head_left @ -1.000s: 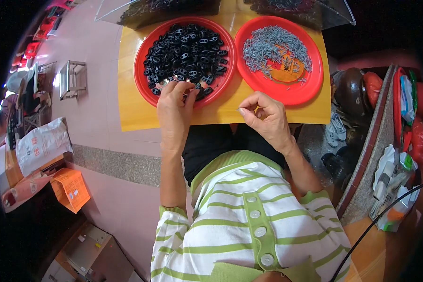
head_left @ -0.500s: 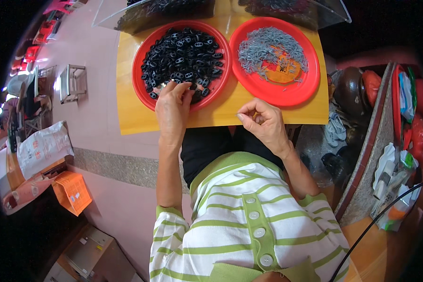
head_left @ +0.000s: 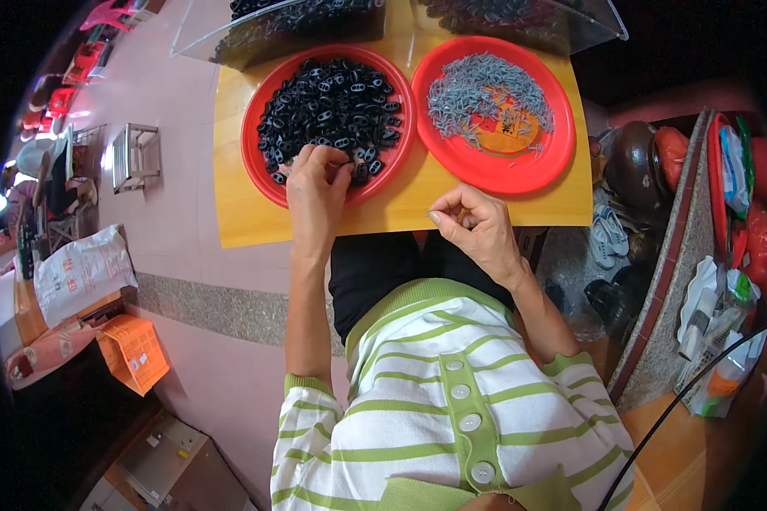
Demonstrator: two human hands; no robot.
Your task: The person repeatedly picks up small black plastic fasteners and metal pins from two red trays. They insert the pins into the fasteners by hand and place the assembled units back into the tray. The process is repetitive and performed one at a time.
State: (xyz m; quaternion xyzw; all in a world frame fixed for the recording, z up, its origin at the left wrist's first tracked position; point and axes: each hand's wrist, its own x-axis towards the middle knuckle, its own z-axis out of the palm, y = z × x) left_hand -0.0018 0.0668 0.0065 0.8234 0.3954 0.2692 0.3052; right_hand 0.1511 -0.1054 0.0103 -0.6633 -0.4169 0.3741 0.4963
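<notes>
My left hand (head_left: 317, 186) is over the near rim of the left red plate (head_left: 253, 170), thumb and fingertips pinched on a small black plastic part at the edge of the heap. That heap of black oval two-holed parts (head_left: 324, 98) fills most of the plate. My right hand (head_left: 479, 228) hovers at the table's front edge, below the right red plate (head_left: 452, 170). Its fingers are curled with thumb against forefinger; whatever they hold, if anything, is too small to make out. Small grey metal screws or pins (head_left: 477, 85) lie in the right plate, mostly toward its far side.
Two clear bins, a left one (head_left: 307, 30) and a right one (head_left: 511, 25) with dark parts, stand behind the plates on the yellow tabletop (head_left: 230, 217). A metal stool (head_left: 135, 157) is off to the left. Shoes (head_left: 608, 234) and a brown jar (head_left: 635, 166) sit at right.
The view has shifted slightly, so plates and bins sit a little differently in the picture. My left hand stays pinched at the heap's edge; my right hand keeps nearly the same pose.
</notes>
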